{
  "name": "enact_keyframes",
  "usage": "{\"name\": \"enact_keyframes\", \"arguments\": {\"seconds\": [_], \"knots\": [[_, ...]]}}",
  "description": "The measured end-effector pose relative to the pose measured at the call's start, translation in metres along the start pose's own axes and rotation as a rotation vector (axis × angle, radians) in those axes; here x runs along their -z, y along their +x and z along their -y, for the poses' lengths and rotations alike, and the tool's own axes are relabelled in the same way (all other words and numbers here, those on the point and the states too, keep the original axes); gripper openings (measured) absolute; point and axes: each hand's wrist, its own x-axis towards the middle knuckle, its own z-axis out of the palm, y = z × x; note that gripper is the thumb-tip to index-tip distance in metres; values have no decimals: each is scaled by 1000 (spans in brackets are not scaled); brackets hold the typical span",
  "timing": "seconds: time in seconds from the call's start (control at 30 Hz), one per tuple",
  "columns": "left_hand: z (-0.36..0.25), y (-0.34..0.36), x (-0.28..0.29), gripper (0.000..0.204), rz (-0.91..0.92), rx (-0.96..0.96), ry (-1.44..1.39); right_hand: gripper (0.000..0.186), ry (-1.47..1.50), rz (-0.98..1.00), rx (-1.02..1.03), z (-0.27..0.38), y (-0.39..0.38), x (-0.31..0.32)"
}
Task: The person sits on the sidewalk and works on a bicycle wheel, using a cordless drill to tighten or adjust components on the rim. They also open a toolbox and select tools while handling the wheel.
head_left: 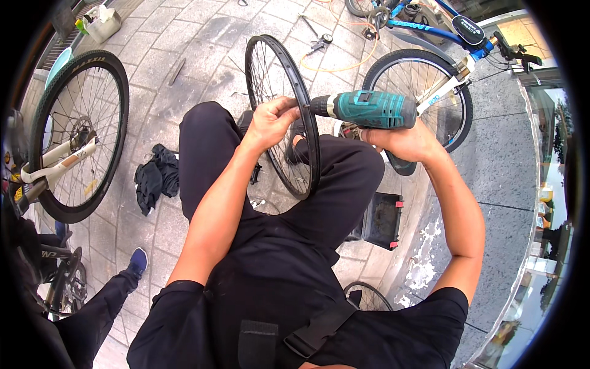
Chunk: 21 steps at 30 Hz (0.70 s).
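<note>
A bare bicycle wheel (314, 154) with a black rim and thin spokes stands upright between my knees. My left hand (275, 123) is closed at the inner side of the rim, its fingers pinched by the spoke ends; whether a spoke is between them is hidden. In my right hand (402, 140) is a teal and black cordless drill (376, 109), held level by its grip. The drill's tip points left and meets the outer face of the rim, opposite my left fingertips. The drill's trigger is hidden by my hand.
A bicycle wheel in a pale fork (117, 132) stands at the left, near another person's leg and blue shoe (139, 261). Black cloth (157, 178) lies on the paving. A blue bicycle (424, 31) stands far right. An open black case (384, 220) sits beside my right leg, near a stone step (504, 178).
</note>
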Motion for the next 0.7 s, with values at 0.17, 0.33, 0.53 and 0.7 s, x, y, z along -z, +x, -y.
{"name": "enact_keyframes", "arguments": {"seconds": [0.17,0.33,0.53,0.7], "knots": [[4,-1,0,23,-5,11,-44,22,-1,-10,19,-1,2,-1],[-1,0,1,23,7,43,23,21,-19,-18,59,-5,2,-1],[-1,-3,0,23,1,16,-34,22,2,-18,53,-2,2,-2],[3,-1,-1,22,-3,-25,-56,26,-55,-18,75,-2,3,-1]]}}
